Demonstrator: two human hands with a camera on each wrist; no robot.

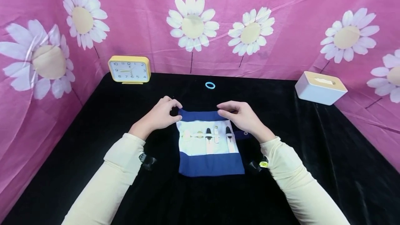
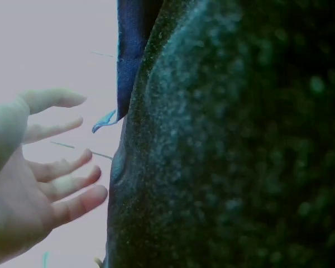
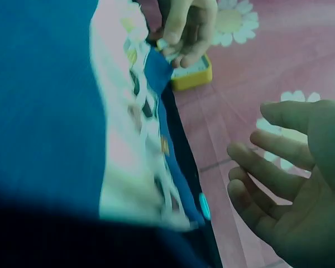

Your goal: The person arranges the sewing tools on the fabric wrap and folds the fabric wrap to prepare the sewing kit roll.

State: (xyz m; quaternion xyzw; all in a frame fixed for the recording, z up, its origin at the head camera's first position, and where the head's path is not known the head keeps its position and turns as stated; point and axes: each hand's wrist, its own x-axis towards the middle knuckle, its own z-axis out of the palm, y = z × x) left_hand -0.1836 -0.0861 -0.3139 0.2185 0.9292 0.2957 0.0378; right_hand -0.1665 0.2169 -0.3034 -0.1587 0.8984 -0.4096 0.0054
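Observation:
A navy fabric tool roll [image 1: 211, 164] lies spread open on the black cloth, its white lining facing up. Elastic loops across the lining hold several small tools, among them a black-handled tool [image 1: 208, 133] and another black-handled tool [image 1: 228, 133]; their exact kinds are too small to tell. My left hand [image 1: 160, 113] is at the roll's far left corner, thumb and fingers parted; the left wrist view shows a gap between them and the blue flap [image 2: 129, 61]. Over the far right corner hovers my right hand [image 1: 243, 115], fingers loosely bent with nothing between them [image 3: 290, 167].
A yellow clock [image 1: 129, 69] stands at the back left. Behind the roll lies a light-blue ring [image 1: 210, 85]. At the back right is a white tissue box [image 1: 315, 91] with a wooden-looking top. A pink flowered curtain [image 1: 134, 16] hangs around the table.

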